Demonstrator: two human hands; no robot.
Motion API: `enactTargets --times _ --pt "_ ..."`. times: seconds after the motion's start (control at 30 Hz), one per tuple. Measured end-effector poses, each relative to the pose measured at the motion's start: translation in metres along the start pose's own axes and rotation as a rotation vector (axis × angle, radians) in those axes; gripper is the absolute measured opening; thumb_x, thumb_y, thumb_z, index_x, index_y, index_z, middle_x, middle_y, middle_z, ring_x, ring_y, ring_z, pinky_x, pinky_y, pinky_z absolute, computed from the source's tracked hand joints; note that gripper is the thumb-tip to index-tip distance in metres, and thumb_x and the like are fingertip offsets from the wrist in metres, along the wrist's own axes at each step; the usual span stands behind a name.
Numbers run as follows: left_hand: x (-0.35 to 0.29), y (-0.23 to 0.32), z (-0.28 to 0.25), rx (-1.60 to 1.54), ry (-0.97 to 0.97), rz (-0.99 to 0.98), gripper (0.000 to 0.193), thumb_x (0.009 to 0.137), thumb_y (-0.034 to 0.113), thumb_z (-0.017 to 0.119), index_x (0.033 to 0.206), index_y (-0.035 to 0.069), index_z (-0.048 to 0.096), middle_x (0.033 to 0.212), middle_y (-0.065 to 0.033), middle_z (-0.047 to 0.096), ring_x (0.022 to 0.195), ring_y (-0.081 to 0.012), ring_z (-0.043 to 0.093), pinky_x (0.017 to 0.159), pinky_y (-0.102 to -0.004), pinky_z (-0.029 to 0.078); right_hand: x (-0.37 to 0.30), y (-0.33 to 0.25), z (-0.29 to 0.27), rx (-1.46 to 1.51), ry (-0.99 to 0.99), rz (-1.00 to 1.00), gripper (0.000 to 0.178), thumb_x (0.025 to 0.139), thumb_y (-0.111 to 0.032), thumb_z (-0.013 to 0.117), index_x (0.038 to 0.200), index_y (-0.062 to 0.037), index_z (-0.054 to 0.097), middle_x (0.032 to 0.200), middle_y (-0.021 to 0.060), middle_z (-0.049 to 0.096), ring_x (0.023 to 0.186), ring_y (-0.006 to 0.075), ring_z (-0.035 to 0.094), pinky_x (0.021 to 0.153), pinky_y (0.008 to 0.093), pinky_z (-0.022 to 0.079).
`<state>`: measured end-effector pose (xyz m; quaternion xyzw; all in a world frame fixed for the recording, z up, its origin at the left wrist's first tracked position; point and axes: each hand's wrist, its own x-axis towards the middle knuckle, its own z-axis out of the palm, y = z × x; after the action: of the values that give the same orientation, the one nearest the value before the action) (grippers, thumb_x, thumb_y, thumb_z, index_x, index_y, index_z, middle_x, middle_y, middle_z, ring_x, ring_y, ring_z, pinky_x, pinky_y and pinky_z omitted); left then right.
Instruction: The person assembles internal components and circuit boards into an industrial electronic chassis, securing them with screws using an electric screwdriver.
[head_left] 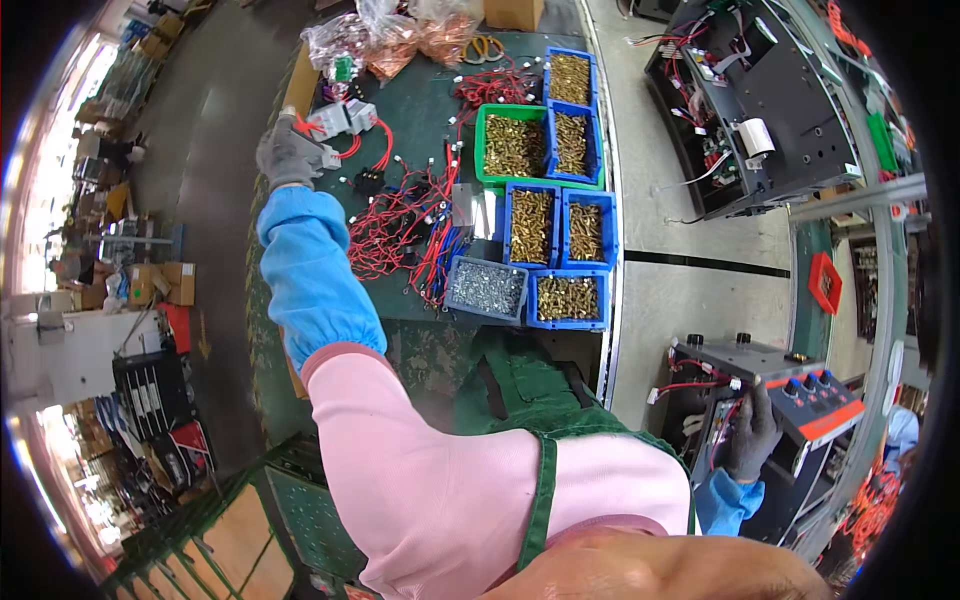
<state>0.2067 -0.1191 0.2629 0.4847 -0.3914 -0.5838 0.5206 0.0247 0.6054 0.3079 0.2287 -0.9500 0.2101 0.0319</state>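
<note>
My left hand (285, 152), in a grey glove and blue sleeve cover, is at the far left edge of the green-topped table. Its fingers are closed around a grey-white connector (328, 156) with red wires; part of the grip is hidden. Just beyond lie more grey-white connector blocks (348, 118). My right hand (752, 438), gloved in grey too, rests at the side of a dark metal machine housing (735, 358) at the lower right. Its fingers are stretched along the edge beside the orange-trimmed control panel (812, 402) with blue knobs. Red wires (700, 385) with white plugs hang out of this housing.
Red wire harnesses (395, 235) lie across the table (425, 70). Blue bins (568, 323) and a green bin (482, 150) hold brass screws; a grey bin (485, 312) holds silver ones. Plastic bags (390, 45) lie at the back. Another opened housing (790, 110) stands at the upper right.
</note>
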Motion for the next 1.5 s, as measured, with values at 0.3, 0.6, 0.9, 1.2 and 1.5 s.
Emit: enactTargets --times 0.3,0.6,0.9,1.2,1.5 --pt "-0.086 0.155 0.047 0.12 -0.117 0.777 0.017 0.07 0.015 0.073 0.076 0.004 0.061 0.07 -0.0037 0.061 0.06 -0.0132 0.057 0.057 -0.0273 0.048 -0.042 0.013 -0.002 0.114 0.094 0.08 0.032 0.083 0.0 0.059 0.115 -0.0035 0.062 0.095 0.0142 0.068 0.083 0.0208 0.066 0.077 0.0331 0.05" --pt "-0.233 0.217 0.037 0.297 -0.8 1.46 0.036 0.083 0.014 0.062 0.113 -0.003 0.055 0.101 -0.0135 0.06 0.088 -0.022 0.062 0.074 -0.0298 0.054 -0.051 0.017 -0.018 -0.113 -0.013 0.169 0.028 0.081 -0.015 0.063 0.108 -0.0098 0.064 0.081 0.0131 0.066 0.072 0.0312 0.065 0.067 0.0395 0.05" --pt "-0.403 0.169 0.046 0.032 -1.51 0.292 0.047 0.073 0.023 0.072 0.11 0.003 0.051 0.096 -0.0072 0.04 0.091 -0.0197 0.045 0.074 -0.0299 0.047 -0.055 -0.045 -0.017 0.444 -0.028 -0.404 0.085 0.066 -0.027 0.074 0.139 -0.0079 0.034 0.126 0.0218 0.048 0.112 0.0359 0.05 0.092 0.0397 0.043" --pt "-0.459 0.088 0.072 0.169 -2.121 0.326 0.034 0.065 0.002 0.074 0.093 0.002 0.053 0.09 -0.0098 0.051 0.078 -0.0205 0.052 0.066 -0.0313 0.046 -0.172 0.007 0.018 0.713 -0.33 -0.244 0.032 0.085 -0.03 0.059 0.098 -0.0007 0.057 0.079 0.0121 0.06 0.065 0.0244 0.058 0.062 0.0365 0.046" --pt "-0.515 -0.176 0.083 0.557 -2.373 1.288 0.023 0.072 0.004 0.06 0.095 0.007 0.059 0.105 -0.0082 0.059 0.103 -0.0289 0.054 0.088 -0.0351 0.044 -0.28 0.084 0.086 0.207 -0.243 0.332 0.028 0.088 -0.026 0.053 0.109 -0.0093 0.061 0.093 0.0187 0.064 0.086 0.038 0.061 0.074 0.0454 0.048"
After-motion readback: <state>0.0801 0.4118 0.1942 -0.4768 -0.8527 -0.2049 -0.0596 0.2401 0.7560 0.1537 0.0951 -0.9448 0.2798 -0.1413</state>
